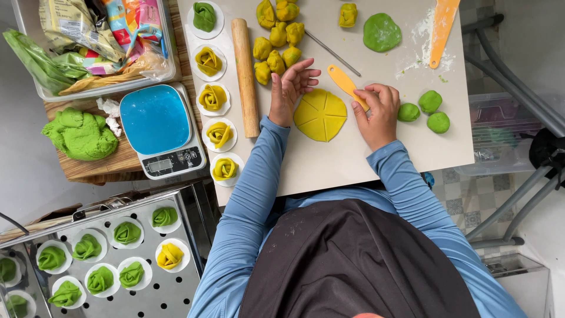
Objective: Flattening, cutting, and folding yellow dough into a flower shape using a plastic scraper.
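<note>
A flat yellow dough disc [321, 115], scored into wedges, lies on the pale work board [329, 165]. My left hand [289, 89] rests open on the board at the disc's left edge, fingers spread. My right hand [376, 112] grips a yellow plastic scraper [344, 82] whose blade touches the disc's upper right rim. Several yellow dough lumps [276, 38] sit above my left hand. Three small green dough balls [429, 112] lie right of my right hand.
A wooden rolling pin [245, 73] lies left of my left hand, beside paper rounds with shaped buns [213, 97]. A flattened green disc [382, 32], an orange scraper [441, 29], a blue scale [160, 129], a green dough mass [81, 134] and a steamer tray [147, 294] of buns surround the board.
</note>
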